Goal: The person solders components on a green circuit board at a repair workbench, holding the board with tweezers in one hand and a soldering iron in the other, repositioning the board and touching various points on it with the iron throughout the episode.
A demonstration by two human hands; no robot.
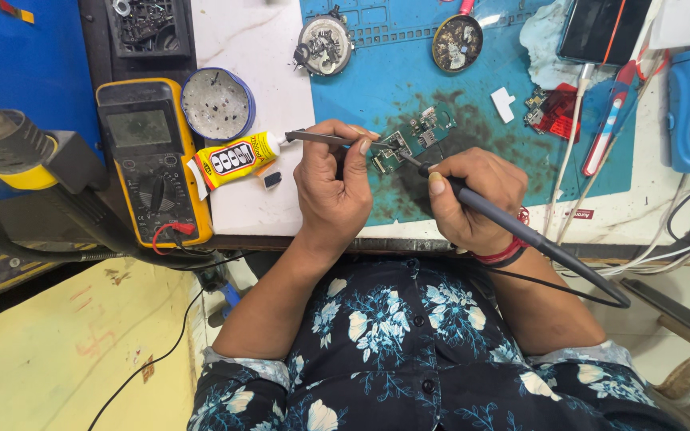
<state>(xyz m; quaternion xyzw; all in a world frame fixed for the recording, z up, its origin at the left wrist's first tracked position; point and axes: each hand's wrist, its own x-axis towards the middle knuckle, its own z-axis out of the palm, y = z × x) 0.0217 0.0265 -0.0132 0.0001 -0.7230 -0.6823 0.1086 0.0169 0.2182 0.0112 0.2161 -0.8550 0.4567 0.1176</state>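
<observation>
Nearest, the right hand [473,195] grips a soldering iron [513,231], tip on the small circuit board [409,144] just beyond, which tweezers [321,138] in the closed left hand [333,179] steady, soldering seemingly underway, unfinished.

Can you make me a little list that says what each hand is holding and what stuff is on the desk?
Left hand: pinches tweezers beside a small circuit board
Right hand: grips a soldering iron, tip at the board
Under the board: blue mat, stained dark
Left of the hands: yellow glue tube, yellow meter, round tin
Wrist: red thread on the right one
</observation>
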